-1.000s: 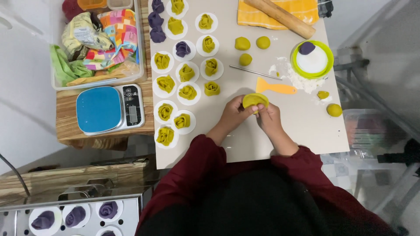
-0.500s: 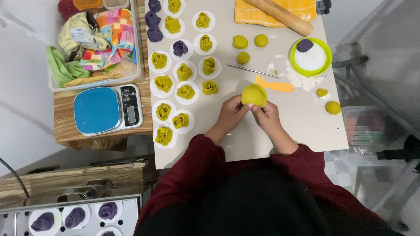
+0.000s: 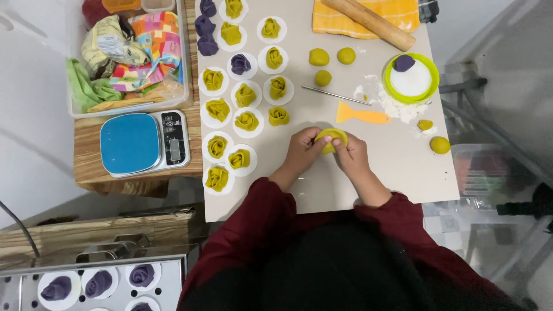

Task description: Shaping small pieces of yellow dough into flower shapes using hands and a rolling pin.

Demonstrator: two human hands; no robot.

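Pinching a yellow dough piece (image 3: 330,138) between left hand (image 3: 303,151) and right hand (image 3: 349,154), fingers grasping it (long axis left-right).

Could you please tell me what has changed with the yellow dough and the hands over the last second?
The dough piece, shown as an open flat round half a second ago, is now folded between the left hand and right hand. Both kept hold throughout. The finished dough roses, scraper and scale stayed put.
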